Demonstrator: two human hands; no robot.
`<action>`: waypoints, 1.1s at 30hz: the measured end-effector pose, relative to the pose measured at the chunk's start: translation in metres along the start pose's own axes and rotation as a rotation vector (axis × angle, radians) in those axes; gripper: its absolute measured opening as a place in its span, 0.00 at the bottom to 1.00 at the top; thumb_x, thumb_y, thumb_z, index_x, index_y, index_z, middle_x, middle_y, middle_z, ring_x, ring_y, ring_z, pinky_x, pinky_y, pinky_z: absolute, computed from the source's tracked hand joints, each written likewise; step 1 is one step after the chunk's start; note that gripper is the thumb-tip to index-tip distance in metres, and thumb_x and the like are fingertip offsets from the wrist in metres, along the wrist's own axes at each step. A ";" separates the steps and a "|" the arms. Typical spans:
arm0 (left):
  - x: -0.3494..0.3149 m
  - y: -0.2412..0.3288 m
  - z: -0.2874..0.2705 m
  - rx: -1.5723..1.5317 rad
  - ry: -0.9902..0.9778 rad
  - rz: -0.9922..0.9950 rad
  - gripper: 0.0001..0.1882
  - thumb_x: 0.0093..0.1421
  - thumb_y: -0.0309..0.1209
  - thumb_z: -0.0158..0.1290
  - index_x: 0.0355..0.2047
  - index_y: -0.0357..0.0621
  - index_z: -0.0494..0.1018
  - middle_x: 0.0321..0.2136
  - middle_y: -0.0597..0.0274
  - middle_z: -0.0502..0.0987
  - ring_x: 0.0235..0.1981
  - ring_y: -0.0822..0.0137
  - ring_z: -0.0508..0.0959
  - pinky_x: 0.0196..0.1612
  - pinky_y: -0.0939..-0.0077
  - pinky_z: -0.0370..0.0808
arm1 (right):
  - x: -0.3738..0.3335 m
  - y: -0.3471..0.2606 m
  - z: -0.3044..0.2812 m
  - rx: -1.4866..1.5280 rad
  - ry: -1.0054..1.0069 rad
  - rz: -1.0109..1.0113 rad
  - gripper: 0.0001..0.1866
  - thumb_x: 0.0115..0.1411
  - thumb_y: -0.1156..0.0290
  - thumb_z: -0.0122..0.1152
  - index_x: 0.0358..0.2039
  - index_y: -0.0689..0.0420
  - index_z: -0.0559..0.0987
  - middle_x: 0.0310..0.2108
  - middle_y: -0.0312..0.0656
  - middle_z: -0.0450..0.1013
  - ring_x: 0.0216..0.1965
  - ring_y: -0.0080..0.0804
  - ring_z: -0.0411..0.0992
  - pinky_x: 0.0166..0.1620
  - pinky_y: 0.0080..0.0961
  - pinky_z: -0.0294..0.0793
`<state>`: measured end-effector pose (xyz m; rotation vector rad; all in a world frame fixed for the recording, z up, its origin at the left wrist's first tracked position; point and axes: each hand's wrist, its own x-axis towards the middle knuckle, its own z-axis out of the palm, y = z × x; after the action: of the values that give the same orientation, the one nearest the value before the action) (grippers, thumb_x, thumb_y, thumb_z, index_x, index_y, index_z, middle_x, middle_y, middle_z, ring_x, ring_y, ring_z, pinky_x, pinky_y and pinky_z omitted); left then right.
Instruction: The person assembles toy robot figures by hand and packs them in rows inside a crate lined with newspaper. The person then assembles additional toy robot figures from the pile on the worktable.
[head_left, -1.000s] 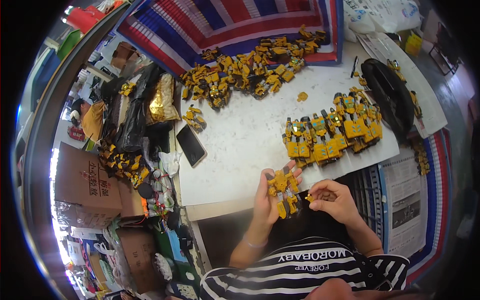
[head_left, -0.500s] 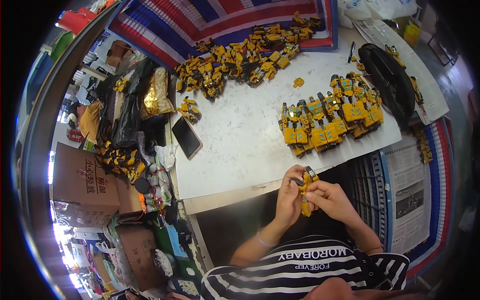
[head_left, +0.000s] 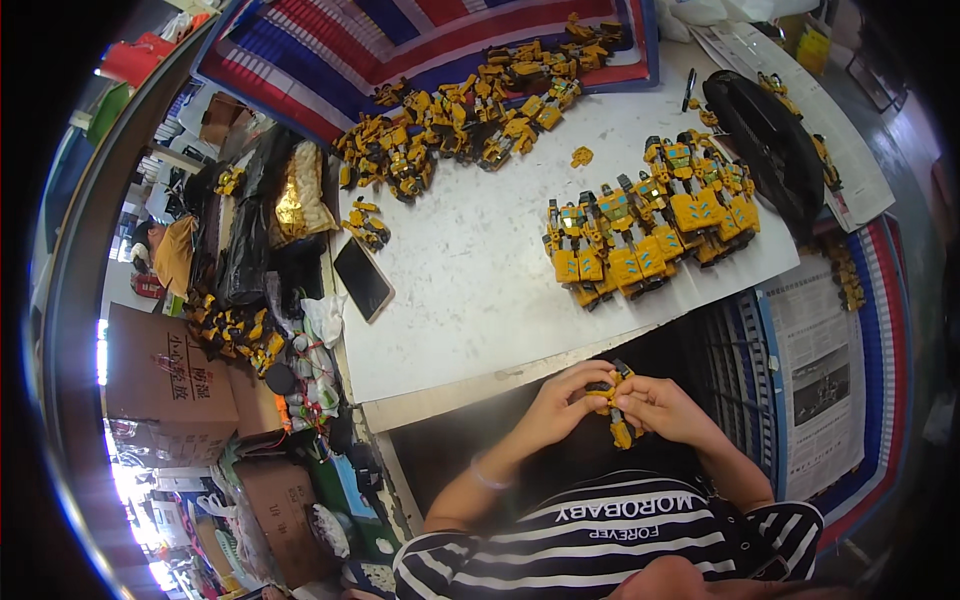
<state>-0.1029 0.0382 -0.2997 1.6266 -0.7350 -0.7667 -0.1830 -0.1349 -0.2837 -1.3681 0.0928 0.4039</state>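
Note:
Between my hands, just off the table's front edge, is a yellow and black toy robot [head_left: 619,432]. My left hand [head_left: 567,402] closes on its left side, fingers over the upper part. From the other side my right hand [head_left: 664,408] pinches its middle with thumb and fingers. The lower end of the toy sticks out below the fingers; some of its body is covered by them. Beyond my hands, toward the right of the white table [head_left: 440,300], several yellow toy robots [head_left: 640,250] stand close together in rows.
A heap of yellow toy parts [head_left: 460,125] spills from a striped, cloth-lined crate [head_left: 300,70] at the back. A phone [head_left: 363,280] lies at the table's left edge beside a loose toy [head_left: 367,224]. At right are a black bag [head_left: 765,150] and a newspaper-lined crate [head_left: 815,390].
Both hands have lowered slightly with the toy robot, away from the table edge. My left hand has turned, its fingers now reaching across the toy's top. The whole view has shifted a little.

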 end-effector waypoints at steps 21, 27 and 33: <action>-0.013 -0.014 0.043 -0.249 0.215 -0.130 0.08 0.54 0.24 0.44 0.35 0.36 0.68 0.41 0.57 0.70 0.38 0.70 0.71 0.41 0.80 0.66 | -0.019 0.014 0.009 -0.074 0.149 0.200 0.08 0.56 0.70 0.45 0.29 0.62 0.69 0.12 0.33 0.64 0.11 0.16 0.60 0.16 0.13 0.59; -0.013 0.000 0.045 0.011 0.257 -0.004 0.09 0.53 0.24 0.46 0.35 0.37 0.68 0.41 0.54 0.70 0.35 0.64 0.74 0.37 0.80 0.69 | -0.025 0.019 0.016 0.056 0.203 0.226 0.08 0.56 0.71 0.44 0.29 0.62 0.69 0.13 0.34 0.64 0.11 0.16 0.61 0.14 0.12 0.59; -0.019 0.004 0.055 0.405 0.262 0.149 0.11 0.49 0.21 0.48 0.35 0.39 0.68 0.40 0.51 0.69 0.31 0.55 0.74 0.30 0.75 0.73 | -0.028 0.035 0.017 0.183 0.197 0.298 0.07 0.57 0.72 0.43 0.28 0.62 0.68 0.13 0.34 0.64 0.10 0.16 0.61 0.12 0.11 0.58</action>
<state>-0.1586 0.0213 -0.3023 1.9624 -0.8459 -0.2982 -0.2230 -0.1194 -0.3040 -1.2124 0.4894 0.4955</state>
